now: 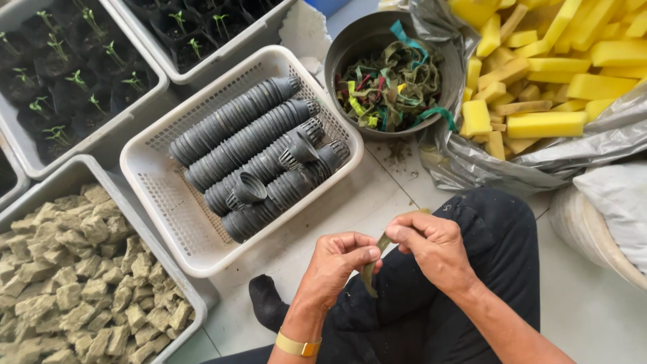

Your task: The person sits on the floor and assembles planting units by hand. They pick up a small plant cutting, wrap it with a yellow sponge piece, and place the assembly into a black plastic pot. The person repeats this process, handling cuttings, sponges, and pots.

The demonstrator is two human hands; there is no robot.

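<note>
Both my hands are over my lap, pinching one olive-green fabric strip [371, 269] between them. My left hand [337, 261] grips its lower part, with a yellow band on the wrist. My right hand [431, 244] holds the upper end between thumb and fingers. The strip hangs down past my left fingers. I sit on the pale floor in dark trousers and a black sock [266, 301].
A white basket [151, 202] holds stacks of black net pots [242, 138]. A dark bowl [350, 40] contains several coloured strips. A silver bag [512, 162] holds yellow sponge pieces [546, 125]. Grey trays hold tan cubes [74, 269] and seedlings [74, 77].
</note>
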